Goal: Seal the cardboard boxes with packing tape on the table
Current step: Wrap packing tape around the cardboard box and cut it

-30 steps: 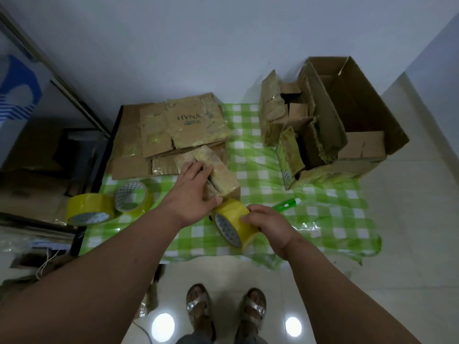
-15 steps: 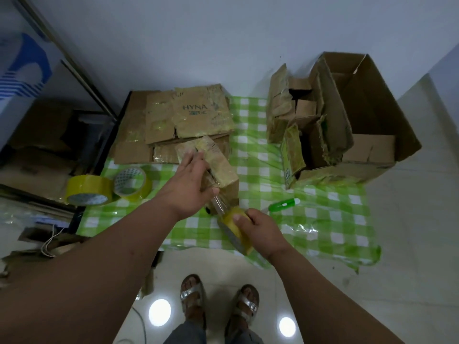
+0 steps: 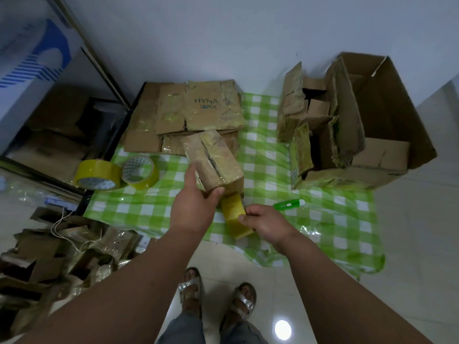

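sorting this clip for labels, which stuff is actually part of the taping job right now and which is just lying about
In use: small box held by left hand; tape roll gripped by right hand.
Lying about: two spare rolls, green cutter, flattened cardboard, big open carton.

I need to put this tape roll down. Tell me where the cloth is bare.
Bare cloth lies right of the green cutter, below the big open carton, and between the flattened stack and that carton. The left edge is crowded by two spare rolls.
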`<state>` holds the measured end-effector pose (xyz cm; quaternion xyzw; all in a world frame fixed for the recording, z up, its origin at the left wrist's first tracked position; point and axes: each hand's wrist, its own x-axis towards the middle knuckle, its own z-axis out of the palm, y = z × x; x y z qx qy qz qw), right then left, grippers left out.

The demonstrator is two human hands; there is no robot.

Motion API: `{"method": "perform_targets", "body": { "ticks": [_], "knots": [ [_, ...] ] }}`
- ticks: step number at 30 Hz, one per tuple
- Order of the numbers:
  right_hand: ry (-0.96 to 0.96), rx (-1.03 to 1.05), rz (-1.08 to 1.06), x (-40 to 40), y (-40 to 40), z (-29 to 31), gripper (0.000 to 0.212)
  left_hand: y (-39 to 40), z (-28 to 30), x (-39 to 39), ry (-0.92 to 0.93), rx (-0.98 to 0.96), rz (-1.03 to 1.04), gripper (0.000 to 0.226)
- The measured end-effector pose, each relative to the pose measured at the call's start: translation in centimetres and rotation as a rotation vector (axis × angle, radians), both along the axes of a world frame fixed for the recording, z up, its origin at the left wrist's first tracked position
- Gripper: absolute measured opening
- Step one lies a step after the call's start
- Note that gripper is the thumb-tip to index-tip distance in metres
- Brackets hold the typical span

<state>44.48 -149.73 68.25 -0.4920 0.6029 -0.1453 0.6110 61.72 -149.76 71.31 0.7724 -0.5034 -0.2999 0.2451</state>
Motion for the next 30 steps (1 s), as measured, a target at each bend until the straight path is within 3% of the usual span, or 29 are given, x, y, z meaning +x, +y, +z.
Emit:
{"method": "perform_targets", "body": {
  "ticks": [6, 12, 23, 28, 30],
  "knots": [
    [0.039, -0.017, 0.038, -0.4, -0.3, -0.2, 0.021, 1.2, -1.4, -2.0, 0.208, 0.062, 0.287, 0.041],
    [0.11, -0.067, 0.108, -1.3, -0.6, 0.0, 0.024, 1.1, -2.0, -3.4, 0.494, 0.139, 0.432, 0.024],
    [0.12, -0.081, 0.218, -2.1, -0.8, 0.6, 0.022, 1.1, -2.6, -4.9, 0.541, 0.13, 0.462, 0.014],
    [0.09, -0.076, -0.034, -3.4, -1.7, 0.0, 0.011, 1.3, -2.6, -5.0, 0.516, 0.098, 0.45, 0.016],
    [0.214, -0.151, -0.055, -4.2, -1.8, -0.7, 0.014, 1.5, -2.7, -5.0, 0.527, 0.099, 0.452, 0.015]
  ]
}}
